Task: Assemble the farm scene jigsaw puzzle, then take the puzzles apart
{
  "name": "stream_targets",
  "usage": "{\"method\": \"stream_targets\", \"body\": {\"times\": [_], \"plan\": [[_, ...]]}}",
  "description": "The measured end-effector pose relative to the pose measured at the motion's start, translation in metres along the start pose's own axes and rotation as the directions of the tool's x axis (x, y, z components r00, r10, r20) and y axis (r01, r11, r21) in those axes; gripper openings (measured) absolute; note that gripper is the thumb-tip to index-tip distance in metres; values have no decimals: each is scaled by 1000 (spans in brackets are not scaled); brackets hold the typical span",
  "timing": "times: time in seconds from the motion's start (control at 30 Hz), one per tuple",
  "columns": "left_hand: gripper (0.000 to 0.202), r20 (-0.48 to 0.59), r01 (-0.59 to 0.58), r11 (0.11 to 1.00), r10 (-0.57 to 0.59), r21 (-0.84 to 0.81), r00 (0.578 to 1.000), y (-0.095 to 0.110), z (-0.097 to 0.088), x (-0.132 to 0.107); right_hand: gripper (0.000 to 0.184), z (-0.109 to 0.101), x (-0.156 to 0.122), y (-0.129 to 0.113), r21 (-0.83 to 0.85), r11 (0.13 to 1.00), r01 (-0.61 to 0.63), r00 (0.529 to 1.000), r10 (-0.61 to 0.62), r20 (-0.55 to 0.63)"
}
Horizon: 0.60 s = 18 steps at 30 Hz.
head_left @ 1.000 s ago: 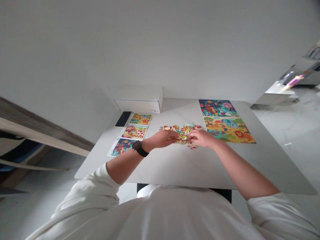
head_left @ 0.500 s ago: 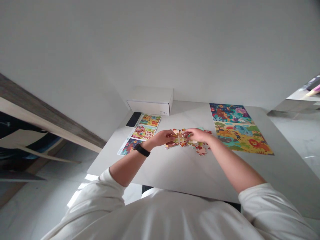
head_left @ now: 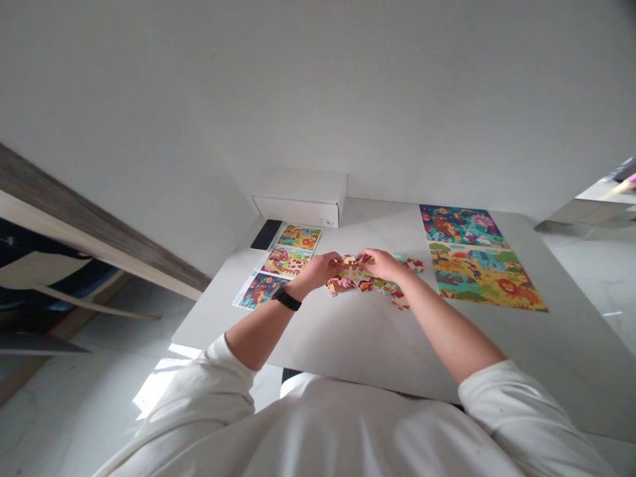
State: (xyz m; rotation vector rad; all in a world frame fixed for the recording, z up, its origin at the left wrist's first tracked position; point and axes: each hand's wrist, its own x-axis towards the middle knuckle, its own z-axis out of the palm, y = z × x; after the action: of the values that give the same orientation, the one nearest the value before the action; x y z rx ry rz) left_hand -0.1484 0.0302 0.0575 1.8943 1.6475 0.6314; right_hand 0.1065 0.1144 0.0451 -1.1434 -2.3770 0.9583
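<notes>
My left hand (head_left: 322, 270), with a black watch on its wrist, pinches the left end of a small strip of jigsaw puzzle pieces (head_left: 352, 270). The fingers of my right hand (head_left: 381, 264) are closed on the strip's right end. It appears to be held a little above the table, over a loose heap of colourful puzzle pieces (head_left: 366, 285). One pinkish piece (head_left: 400, 301) lies at the near right of the heap. My fingers hide part of the strip, and its exact joins are too small to tell.
Left of the heap lies a printed picture sheet (head_left: 285, 262), with a black phone (head_left: 267, 234) beside it. A white box (head_left: 298, 207) stands at the wall. To the right, two finished-looking animal puzzles (head_left: 462, 225) lie together on the white table (head_left: 348, 344).
My right hand has moved slightly left and up, closer to my left hand. Both hands now grip the strip of pieces more plainly above the heap.
</notes>
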Motion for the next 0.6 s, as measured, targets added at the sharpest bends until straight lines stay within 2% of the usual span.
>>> {"method": "stream_targets", "body": {"times": [0.17,0.27,0.33,0.43,0.53,0.6], "plan": [[22,-64,11,986,-22,-164,998,1,-7,-11,20,19,18,-14,27,994,102,993,-100,-54],[22,-98,-10,984,-7,-175,995,2,-9,-12,19,19,15,-17,99,992,74,996,-68,-62],[25,-109,16,968,-44,-249,993,3,-7,-10,18,12,9,-17,121,990,71,996,-64,-62],[39,-7,26,846,-35,-533,999,7,-3,-8,21,-2,-5,-16,179,980,91,996,-92,-2],[51,161,30,663,138,-748,977,13,0,-11,26,-12,-20,-12,316,945,90,987,-126,96],[54,227,59,593,214,-803,950,18,2,-12,29,-16,-29,-6,334,939,85,991,-114,69]]}}
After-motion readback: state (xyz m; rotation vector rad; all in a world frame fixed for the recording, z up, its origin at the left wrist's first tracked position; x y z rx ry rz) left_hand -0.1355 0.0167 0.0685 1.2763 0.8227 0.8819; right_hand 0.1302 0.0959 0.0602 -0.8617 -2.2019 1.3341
